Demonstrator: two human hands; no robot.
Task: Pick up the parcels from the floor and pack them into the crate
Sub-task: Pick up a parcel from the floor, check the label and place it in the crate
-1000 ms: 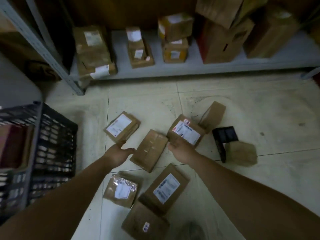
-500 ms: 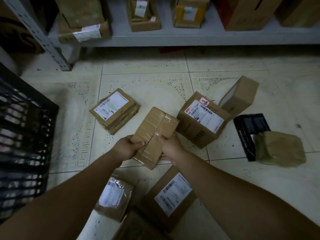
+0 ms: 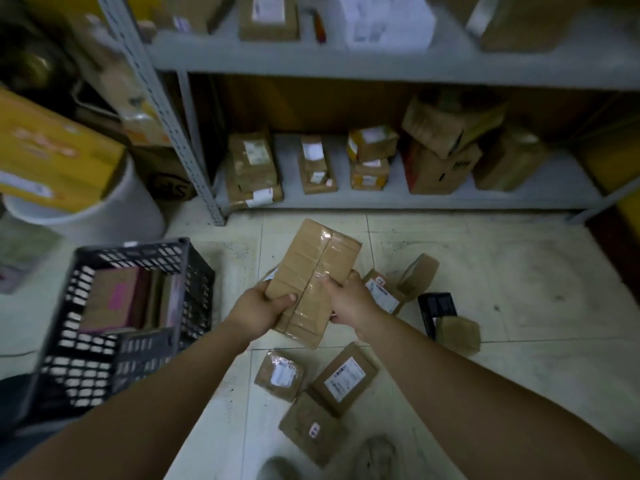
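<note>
I hold a long flat brown taped parcel (image 3: 313, 271) in the air above the floor, tilted away from me. My left hand (image 3: 261, 304) grips its near left edge and my right hand (image 3: 348, 299) grips its right side. The black slatted crate (image 3: 197, 282) stands on the floor to the left with several parcels (image 3: 114, 299) inside. More parcels lie on the tiles below my hands: a small wrapped one (image 3: 280, 374), a labelled box (image 3: 343, 377), a brown box (image 3: 311, 429) and a labelled box (image 3: 384, 294) partly behind my right hand.
A grey metal shelf unit (image 3: 381, 199) full of cardboard boxes fills the back. A white bucket (image 3: 114, 209) holding a yellow box (image 3: 45, 157) stands at the left. A black box (image 3: 436, 306) and a brown lump (image 3: 457, 332) lie right of my hands. Shoes (image 3: 375, 457) show at the bottom.
Both hands closed on the taped parcel and lifted it off the floor. The view has risen and swung, so the crate and upper shelves now show.
</note>
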